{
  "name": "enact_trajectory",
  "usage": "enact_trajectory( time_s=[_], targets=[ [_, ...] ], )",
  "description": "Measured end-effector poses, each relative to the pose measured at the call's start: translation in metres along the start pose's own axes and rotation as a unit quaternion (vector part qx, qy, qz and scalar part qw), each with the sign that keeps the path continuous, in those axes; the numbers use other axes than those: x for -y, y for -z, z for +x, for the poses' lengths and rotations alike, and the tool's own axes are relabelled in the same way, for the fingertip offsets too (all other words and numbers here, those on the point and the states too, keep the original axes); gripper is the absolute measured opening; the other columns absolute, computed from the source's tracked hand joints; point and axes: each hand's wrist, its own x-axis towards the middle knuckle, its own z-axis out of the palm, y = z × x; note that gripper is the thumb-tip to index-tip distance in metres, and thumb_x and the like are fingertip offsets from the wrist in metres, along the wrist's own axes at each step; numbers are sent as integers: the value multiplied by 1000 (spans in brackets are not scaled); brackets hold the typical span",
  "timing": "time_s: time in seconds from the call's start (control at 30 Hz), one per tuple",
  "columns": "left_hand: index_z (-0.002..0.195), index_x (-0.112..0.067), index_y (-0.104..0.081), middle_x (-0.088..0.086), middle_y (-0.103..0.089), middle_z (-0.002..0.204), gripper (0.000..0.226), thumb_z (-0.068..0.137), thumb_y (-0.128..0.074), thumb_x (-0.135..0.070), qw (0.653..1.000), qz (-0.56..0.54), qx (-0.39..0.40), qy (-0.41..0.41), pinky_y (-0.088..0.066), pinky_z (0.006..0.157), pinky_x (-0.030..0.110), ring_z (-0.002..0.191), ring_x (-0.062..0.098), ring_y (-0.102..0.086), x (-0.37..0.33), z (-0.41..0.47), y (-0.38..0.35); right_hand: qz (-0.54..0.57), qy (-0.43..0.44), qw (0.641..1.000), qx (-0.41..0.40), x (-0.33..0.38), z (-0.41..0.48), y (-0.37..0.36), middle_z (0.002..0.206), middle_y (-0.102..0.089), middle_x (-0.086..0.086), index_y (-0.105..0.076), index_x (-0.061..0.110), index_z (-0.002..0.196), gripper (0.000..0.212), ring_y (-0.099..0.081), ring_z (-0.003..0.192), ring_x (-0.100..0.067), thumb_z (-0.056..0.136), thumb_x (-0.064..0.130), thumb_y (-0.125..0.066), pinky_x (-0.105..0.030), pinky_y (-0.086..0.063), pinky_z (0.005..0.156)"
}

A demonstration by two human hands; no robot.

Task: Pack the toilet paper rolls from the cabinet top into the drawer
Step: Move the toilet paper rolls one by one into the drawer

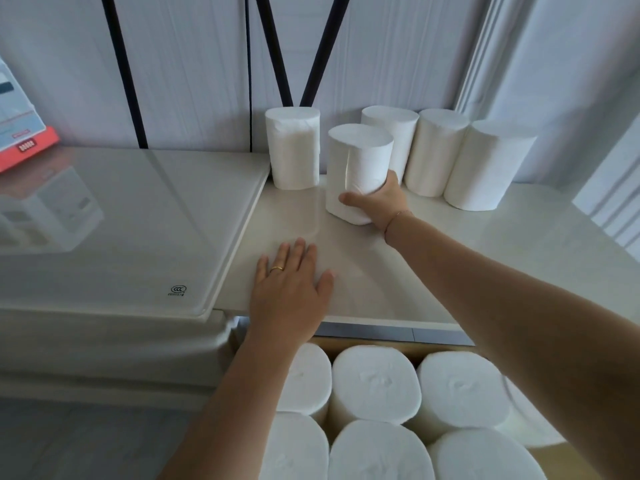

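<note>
Several white toilet paper rolls stand upright on the pale cabinet top [519, 244] near the back wall. My right hand [379, 199] grips the nearest roll [356, 161] low on its side, and that roll leans slightly. One roll [293, 147] stands alone to its left; three more [436, 150] stand in a row to its right. My left hand [289, 282] rests flat on the cabinet top near its front edge, fingers straight. Below the edge, the open drawer [408, 348] holds several rolls [375, 379] standing on end.
A glossy white appliance lid [121, 230] adjoins the cabinet on the left, slightly higher than the top. A box with a red edge [24, 147] sits at its far left. Dark rods [273, 50] lean against the white wall behind the rolls.
</note>
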Motion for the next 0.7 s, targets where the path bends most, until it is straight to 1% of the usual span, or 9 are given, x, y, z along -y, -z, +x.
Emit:
enact_trajectory(
  time_s=[0.13,0.23,0.3,0.37,0.47,0.57,0.7],
  targets=[
    [150,-24,-5,-5,-1,159,59,96,-11,-49,1000,-2,29,1,4,115,38,145,13,2,0,1,4,2,2,1000,16,-2,-25,26,117,-60,-1,-46,16,126,81,-58,105,-19,58,19,-89,-36,-50,87],
    [150,-22,-2,-4,2,159,59,97,-10,-47,999,-7,47,1,6,115,36,145,12,5,-3,-2,8,21,-1,999,30,-4,-45,44,112,-62,2,-47,21,120,75,-59,104,-19,58,15,-89,-34,-51,84],
    [150,-20,-1,-3,2,159,59,98,-10,-47,999,-6,52,1,6,115,35,145,13,5,-7,-7,9,25,-3,998,49,-5,-57,56,114,-62,0,-48,19,124,77,-59,107,-20,59,13,-88,-36,-51,85],
    [150,-18,-2,-1,2,159,60,98,-11,-46,998,-7,54,0,6,115,36,145,14,5,-13,-15,10,20,-10,998,59,-6,-71,67,121,-61,-5,-47,16,130,83,-58,111,-24,58,14,-88,-43,-51,93],
    [150,-17,-1,0,3,159,61,98,-12,-47,998,-12,58,-5,6,115,37,145,15,6,-23,-28,11,12,-13,998,60,-6,-94,85,121,-61,-5,-45,18,130,83,-58,112,-24,59,15,-88,-44,-50,95],
    [150,-17,-3,0,2,159,60,98,-16,-46,997,-23,58,-33,8,114,37,145,15,6,-42,-43,9,23,-13,997,66,-6,-123,108,119,-63,-5,-47,19,128,79,-59,111,-24,60,10,-87,-46,-50,96],
    [150,-19,-5,-3,0,159,61,98,-18,-49,993,-38,51,-104,11,113,35,144,12,7,-78,-69,3,31,-16,996,78,-5,-158,145,118,-64,-9,-48,15,127,83,-62,110,-26,52,13,-84,-47,-52,94]
  ],
)
